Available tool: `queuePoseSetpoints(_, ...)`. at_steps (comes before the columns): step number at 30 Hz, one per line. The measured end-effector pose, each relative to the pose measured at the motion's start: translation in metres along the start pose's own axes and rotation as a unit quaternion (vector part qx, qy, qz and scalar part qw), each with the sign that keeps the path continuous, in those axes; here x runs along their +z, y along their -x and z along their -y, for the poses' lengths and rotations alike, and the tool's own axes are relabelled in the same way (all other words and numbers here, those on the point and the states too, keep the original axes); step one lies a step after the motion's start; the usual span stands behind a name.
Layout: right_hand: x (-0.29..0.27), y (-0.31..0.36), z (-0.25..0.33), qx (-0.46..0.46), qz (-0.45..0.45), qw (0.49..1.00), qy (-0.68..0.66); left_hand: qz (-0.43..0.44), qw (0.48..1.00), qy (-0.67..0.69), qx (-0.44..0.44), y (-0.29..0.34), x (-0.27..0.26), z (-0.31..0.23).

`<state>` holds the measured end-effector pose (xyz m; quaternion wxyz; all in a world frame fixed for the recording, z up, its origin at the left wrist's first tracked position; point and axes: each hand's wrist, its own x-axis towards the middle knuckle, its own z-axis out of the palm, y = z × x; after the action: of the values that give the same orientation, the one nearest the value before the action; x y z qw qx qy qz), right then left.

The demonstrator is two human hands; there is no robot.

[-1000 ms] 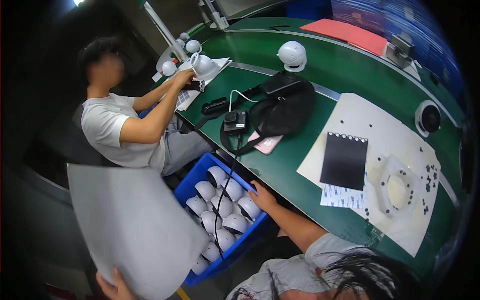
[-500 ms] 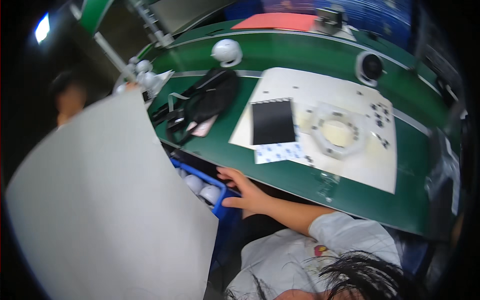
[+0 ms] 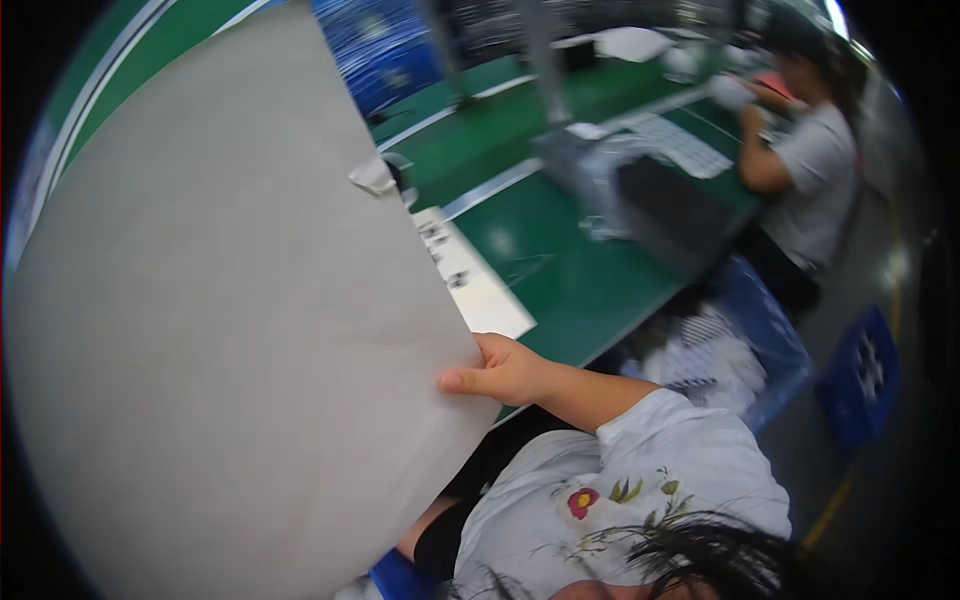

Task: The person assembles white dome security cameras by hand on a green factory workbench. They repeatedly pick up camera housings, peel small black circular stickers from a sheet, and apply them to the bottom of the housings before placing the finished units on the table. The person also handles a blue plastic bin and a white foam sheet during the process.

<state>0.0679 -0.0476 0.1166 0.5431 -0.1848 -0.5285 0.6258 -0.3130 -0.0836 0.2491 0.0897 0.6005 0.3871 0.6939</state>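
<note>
A large, pale grey-white sheet (image 3: 240,300) fills the left side of the view, standing up in front of me and bowing slightly. My right hand (image 3: 505,372) grips its right edge, the thumb on the near face and the fingers behind it. My left hand does not show. Past the sheet's edge, part of a white sheet (image 3: 490,300) with small dark pieces on it lies on the green workbench (image 3: 585,290); the rest is covered. A small white flap (image 3: 372,178) sticks out at the grey sheet's edge, its kind unclear.
At the far right a co-worker (image 3: 815,170) sits at the bench with a white rounded part (image 3: 732,92). Dark, plastic-wrapped material (image 3: 670,205) lies on the bench. A blue plastic-lined bin (image 3: 765,330) stands beside it, and a blue crate (image 3: 865,375) is on the floor.
My view has swung right, bringing the co-worker and the bin into sight. My right hand, earlier open beside the blue crate of white parts, has taken hold of the sheet's edge.
</note>
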Motion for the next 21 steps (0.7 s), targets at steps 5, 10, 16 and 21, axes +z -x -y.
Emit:
queuePoseSetpoints(5, -0.054, 0.089, 0.036, -0.143, -0.228, 0.955, 0.123, 0.127, 0.987, 0.084, -0.046, -0.032, 0.104, 0.067)
queuePoseSetpoints(10, -0.13, 0.267, 0.114, -0.128, -0.567, 0.784, 0.219, 0.248, 0.954, 0.144, -0.091, -0.034, 0.184, 0.128)
queuePoseSetpoints(16, -0.056, 0.581, 0.083, -0.184, -0.81, 0.552, 0.074, 0.404, 0.883, 0.192, -0.14, 0.008, 0.242, 0.181)
queuePoseSetpoints(21, 0.024, 0.646, -0.005, -0.072, -0.874, 0.48, -0.029, 0.433, 0.875, 0.162, -0.146, 0.016, 0.226, 0.18)
